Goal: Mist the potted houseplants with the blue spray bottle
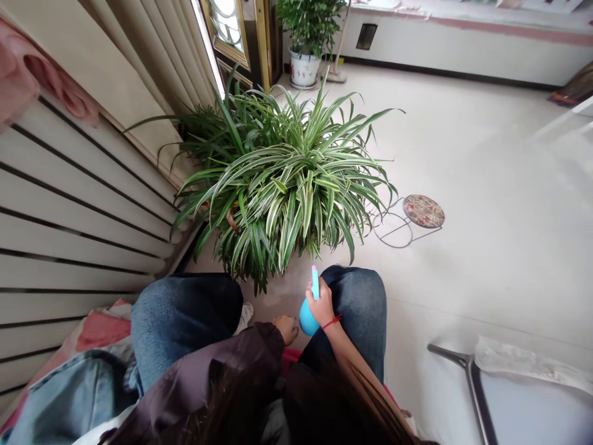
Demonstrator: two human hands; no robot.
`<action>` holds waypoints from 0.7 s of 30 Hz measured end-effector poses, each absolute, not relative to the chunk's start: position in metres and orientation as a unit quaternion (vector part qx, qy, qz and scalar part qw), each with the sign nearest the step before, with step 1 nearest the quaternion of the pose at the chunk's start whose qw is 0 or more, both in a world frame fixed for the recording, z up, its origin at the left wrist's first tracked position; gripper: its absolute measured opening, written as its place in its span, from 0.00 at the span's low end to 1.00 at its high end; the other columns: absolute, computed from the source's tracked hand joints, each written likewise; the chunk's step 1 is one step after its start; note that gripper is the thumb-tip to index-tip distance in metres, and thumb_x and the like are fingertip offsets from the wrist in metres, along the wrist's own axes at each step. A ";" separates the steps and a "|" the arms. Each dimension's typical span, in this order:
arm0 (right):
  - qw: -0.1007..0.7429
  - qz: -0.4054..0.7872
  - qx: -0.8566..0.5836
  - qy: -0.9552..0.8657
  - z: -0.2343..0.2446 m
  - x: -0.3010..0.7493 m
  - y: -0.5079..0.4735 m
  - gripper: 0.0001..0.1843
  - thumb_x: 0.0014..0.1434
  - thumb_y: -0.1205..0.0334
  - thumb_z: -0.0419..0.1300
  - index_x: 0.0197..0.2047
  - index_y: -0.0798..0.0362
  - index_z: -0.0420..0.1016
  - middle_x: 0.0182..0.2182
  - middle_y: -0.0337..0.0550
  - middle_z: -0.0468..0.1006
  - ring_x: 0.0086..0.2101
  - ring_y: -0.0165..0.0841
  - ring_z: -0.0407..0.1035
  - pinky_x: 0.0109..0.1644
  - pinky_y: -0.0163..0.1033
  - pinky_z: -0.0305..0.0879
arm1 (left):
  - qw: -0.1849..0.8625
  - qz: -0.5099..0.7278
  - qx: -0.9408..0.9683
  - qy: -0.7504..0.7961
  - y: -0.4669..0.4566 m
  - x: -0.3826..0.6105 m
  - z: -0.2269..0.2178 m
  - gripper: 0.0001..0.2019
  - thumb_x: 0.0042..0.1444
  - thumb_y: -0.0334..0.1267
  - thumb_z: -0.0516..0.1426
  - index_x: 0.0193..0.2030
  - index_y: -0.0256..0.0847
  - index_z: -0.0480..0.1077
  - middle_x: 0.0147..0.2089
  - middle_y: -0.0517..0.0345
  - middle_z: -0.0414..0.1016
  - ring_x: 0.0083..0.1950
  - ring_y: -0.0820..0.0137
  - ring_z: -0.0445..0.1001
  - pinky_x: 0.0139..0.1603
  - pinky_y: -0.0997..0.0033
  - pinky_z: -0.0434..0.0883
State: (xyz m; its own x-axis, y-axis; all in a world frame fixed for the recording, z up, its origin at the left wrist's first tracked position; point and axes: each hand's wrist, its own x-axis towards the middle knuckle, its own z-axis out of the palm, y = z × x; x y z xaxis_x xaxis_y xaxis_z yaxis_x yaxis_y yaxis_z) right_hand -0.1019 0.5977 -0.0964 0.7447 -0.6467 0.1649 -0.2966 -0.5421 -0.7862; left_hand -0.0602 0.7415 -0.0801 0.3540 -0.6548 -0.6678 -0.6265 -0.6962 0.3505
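Note:
My right hand (323,304), with a red cord at its wrist, is closed over my right knee. In it is a smooth blue round thing (307,320); a light blue stick with a pink tip (315,283) points up past the thumb. Whether stick and round part are one piece, I cannot tell. My left hand (286,329), below a dark sleeve, is just left of the round thing, apart from it. Its fingers are curled, their inner side hidden. Ahead of both hands spreads a large spider plant (306,179) with striped leaves; its pot is hidden.
A white slatted radiator (83,235) runs along the left. Right of the plant is a wire stand with a patterned round top (424,211). A chair (532,402) is at the lower right. Another potted plant (304,67) stands by the door (236,43). Denim cloth (76,395) lies lower left.

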 end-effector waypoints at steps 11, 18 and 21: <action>0.381 -0.204 -0.850 0.303 -0.106 -0.108 0.600 0.08 0.58 0.60 0.52 0.36 0.52 0.69 0.29 0.46 0.77 0.31 0.37 0.74 0.38 0.39 0.68 | -0.019 -0.481 0.793 -0.374 0.737 -0.055 -0.099 0.18 0.64 0.38 0.48 0.54 0.32 0.71 0.56 0.39 0.73 0.60 0.51 0.72 0.60 0.53 0.71; 0.376 -0.201 -0.857 0.290 -0.104 -0.108 0.602 0.08 0.58 0.60 0.52 0.36 0.53 0.71 0.29 0.46 0.78 0.31 0.37 0.75 0.36 0.38 0.68 | -0.015 -0.478 0.792 -0.380 0.738 -0.057 -0.110 0.18 0.65 0.38 0.50 0.55 0.31 0.71 0.56 0.41 0.74 0.60 0.56 0.73 0.61 0.51 0.70; 0.367 -0.207 -0.862 0.283 -0.103 -0.107 0.603 0.08 0.58 0.61 0.52 0.37 0.53 0.70 0.29 0.46 0.79 0.31 0.38 0.75 0.36 0.39 0.69 | -0.013 -0.476 0.794 -0.378 0.738 -0.058 -0.109 0.18 0.65 0.38 0.50 0.55 0.31 0.71 0.56 0.40 0.74 0.60 0.56 0.73 0.60 0.50 0.70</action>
State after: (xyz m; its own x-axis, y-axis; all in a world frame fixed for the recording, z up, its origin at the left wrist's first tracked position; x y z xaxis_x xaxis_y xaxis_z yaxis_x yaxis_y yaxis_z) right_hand -0.1074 0.6027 -0.1034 0.7547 -0.6389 0.1491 -0.3348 -0.5705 -0.7499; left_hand -0.0575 0.7383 -0.1088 0.2618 -0.5881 -0.7653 -0.6119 -0.7143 0.3396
